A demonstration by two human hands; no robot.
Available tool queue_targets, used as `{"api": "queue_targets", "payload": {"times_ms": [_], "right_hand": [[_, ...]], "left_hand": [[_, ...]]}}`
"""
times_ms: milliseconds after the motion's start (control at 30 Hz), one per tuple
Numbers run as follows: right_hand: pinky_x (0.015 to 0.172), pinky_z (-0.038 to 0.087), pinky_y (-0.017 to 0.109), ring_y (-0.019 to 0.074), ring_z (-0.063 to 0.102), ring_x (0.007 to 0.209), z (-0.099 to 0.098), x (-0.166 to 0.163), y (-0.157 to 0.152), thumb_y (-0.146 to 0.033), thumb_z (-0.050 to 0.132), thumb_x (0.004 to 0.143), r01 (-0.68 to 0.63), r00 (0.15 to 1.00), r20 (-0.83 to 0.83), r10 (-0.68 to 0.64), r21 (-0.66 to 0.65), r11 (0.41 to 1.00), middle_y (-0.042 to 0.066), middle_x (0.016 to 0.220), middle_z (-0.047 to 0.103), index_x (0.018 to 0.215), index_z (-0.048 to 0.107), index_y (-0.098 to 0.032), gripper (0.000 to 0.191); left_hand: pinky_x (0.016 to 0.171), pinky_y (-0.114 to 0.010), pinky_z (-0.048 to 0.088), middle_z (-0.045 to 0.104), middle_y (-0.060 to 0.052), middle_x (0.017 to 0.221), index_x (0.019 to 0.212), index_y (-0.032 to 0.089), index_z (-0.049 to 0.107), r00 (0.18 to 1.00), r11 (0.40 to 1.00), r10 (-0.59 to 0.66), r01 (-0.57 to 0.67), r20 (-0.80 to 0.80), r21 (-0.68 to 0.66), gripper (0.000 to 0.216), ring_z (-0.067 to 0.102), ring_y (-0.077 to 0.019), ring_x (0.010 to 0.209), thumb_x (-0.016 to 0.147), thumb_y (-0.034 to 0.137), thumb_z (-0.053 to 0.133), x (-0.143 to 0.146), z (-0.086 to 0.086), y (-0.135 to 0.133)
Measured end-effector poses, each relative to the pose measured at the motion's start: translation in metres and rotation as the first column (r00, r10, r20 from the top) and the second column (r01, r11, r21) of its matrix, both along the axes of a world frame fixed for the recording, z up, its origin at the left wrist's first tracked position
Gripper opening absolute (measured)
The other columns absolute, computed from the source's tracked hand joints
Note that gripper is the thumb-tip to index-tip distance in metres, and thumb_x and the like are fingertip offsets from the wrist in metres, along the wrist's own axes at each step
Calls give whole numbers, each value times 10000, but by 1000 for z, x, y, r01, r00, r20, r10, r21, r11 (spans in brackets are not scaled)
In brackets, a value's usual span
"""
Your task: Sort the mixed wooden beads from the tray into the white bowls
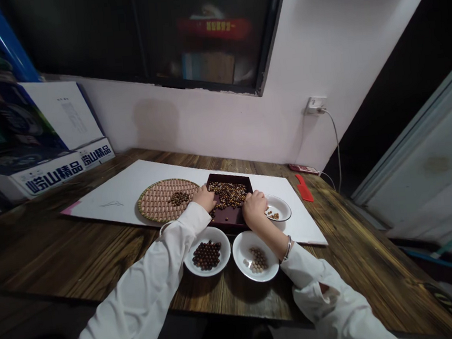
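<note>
A dark maroon box [230,219] without a lid stands before me, with mixed brown, yellow and dark beads [228,193] heaped toward its far side. On its left wall, my left hand [204,199] is closed with curled fingers. My right hand [254,208] grips the right wall, partly covering a white bowl [282,206] with a few orange-brown beads. Nearer me are a white bowl [190,265] of dark brown beads and a white bowl [240,268] of pale beads. To the left, a round woven tray [153,202] bears a small pile of brownish beads.
A white board [112,187] lies under the box and tray on the wooden table [353,264]. A red comb-like piece [303,188] and a phone-like object [303,169] are at the right. Printed cartons [60,171] stand at the left; a cable hangs from the wall socket [315,106].
</note>
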State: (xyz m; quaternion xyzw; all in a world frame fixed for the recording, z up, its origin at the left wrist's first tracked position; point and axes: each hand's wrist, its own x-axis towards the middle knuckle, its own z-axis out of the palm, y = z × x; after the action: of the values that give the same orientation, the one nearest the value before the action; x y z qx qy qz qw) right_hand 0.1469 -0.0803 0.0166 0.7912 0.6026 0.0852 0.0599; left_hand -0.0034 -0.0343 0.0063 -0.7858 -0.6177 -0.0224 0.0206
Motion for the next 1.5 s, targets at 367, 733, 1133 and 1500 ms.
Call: {"api": "queue_targets", "payload": {"times_ms": [367, 733, 1133, 1500], "right_hand": [[736, 486, 367, 325, 574, 1092, -3, 0, 3, -42, 233, 982, 3, 1000, 24, -3, -8, 1000, 243, 1162, 562, 1216, 595, -52, 430], [745, 511, 380, 329, 580, 1140, -4, 0, 2, -4, 213, 969, 20, 999, 28, -19, -43, 999, 245, 1213, 559, 1256, 589, -74, 478], [752, 496, 406, 330, 615, 1083, -4, -1, 3, -14, 197, 973, 27, 998, 56, -23, -65, 998, 260, 1220, 555, 1263, 582, -59, 484], [759, 505, 403, 324, 625, 1085, -3, -1, 3, -14, 197, 978, 25, 998, 66, -21, -61, 998, 260, 1214, 560, 1264, 583, -60, 483]], "left_hand": [[1050, -411, 436, 547, -240, 1308, 1266, 88, 658, 1000, 1000, -1, 1, 3, -2, 427, 514, -352, 1287, 937, 328, 530, 1, 1, -2], [1038, -410, 447, 556, -242, 1310, 1259, 100, 667, 1000, 1000, -7, 7, -18, -6, 423, 531, -348, 1269, 938, 333, 519, 0, 1, 0], [1025, -415, 454, 553, -241, 1304, 1253, 103, 670, 1000, 1000, -6, 6, -1, -8, 418, 526, -350, 1269, 933, 327, 522, 0, 1, 0], [1034, -423, 445, 548, -240, 1304, 1250, 104, 674, 1000, 1000, -4, 4, -3, -12, 411, 525, -347, 1267, 937, 319, 517, 1, 2, -1]]}}
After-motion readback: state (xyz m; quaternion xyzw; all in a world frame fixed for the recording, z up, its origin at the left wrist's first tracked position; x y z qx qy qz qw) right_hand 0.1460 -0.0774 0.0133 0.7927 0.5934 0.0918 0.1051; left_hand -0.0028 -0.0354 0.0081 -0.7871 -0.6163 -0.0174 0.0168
